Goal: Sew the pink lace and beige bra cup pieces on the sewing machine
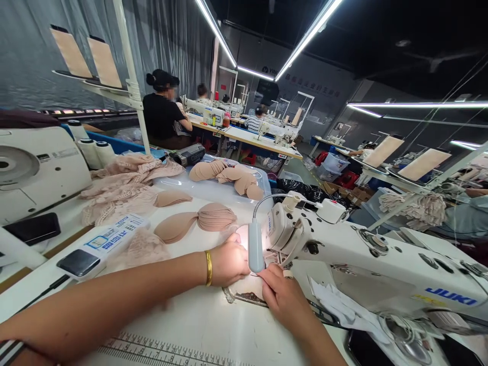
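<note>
My left hand, with a gold bangle on the wrist, rests closed on the white table by the needle of a white JUKI sewing machine. What its fingers press is washed out by the lamp. My right hand lies in front of the needle plate, fingers curled toward the presser foot; what it grips is hidden. A pair of beige bra cups lies just beyond my left hand.
Pink lace fabric is heaped at the left. More beige cups sit on a clear tray. A phone and a boxed device lie at the left edge. Other people sit at machines farther back.
</note>
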`<act>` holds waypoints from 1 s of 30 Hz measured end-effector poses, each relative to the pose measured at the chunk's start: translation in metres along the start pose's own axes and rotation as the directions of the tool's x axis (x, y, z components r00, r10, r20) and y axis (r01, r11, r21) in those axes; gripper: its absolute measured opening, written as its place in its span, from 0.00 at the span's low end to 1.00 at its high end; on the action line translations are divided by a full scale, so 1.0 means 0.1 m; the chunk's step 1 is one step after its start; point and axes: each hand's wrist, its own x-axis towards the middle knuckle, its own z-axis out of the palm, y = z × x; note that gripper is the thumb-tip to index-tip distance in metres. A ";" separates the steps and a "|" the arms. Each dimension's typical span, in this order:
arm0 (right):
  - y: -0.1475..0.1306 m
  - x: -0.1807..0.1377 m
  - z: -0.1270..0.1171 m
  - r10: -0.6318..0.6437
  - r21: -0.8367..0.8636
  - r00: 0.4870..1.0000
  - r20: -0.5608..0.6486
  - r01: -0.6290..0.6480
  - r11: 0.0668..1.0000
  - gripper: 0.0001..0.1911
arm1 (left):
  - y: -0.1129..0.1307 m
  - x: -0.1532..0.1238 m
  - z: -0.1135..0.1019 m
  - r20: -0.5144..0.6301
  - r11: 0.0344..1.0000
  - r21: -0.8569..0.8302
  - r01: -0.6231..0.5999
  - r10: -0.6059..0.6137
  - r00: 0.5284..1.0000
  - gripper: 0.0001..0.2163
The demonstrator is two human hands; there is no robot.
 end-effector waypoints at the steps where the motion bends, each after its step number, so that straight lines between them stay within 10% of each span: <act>1: 0.00 0.01 0.02 -0.002 -0.002 1.000 -0.016 0.002 1.000 0.15 | -0.05 0.01 0.00 0.009 0.999 -0.032 -0.009 0.009 1.000 0.03; 9: 0.06 0.01 0.10 -0.026 -0.059 0.998 -0.062 0.022 0.998 0.16 | -0.20 0.10 0.00 0.046 1.000 0.002 0.012 -0.012 0.999 0.04; 18: 0.03 -0.07 0.14 -0.253 -0.034 0.945 -0.206 0.252 0.967 0.13 | 0.83 -0.95 -0.58 0.144 0.978 0.060 0.202 -0.209 0.967 0.05; 25: -0.27 -0.04 0.15 -0.447 0.091 0.884 -0.137 0.460 0.883 0.12 | 1.19 -1.76 -0.84 0.069 0.695 -0.050 0.717 -0.714 0.697 0.17; 30: -0.75 -0.11 0.13 -0.414 0.217 0.906 -0.093 0.424 0.879 0.15 | 1.34 -1.67 -0.81 0.066 0.753 -0.417 0.508 -0.533 0.844 0.06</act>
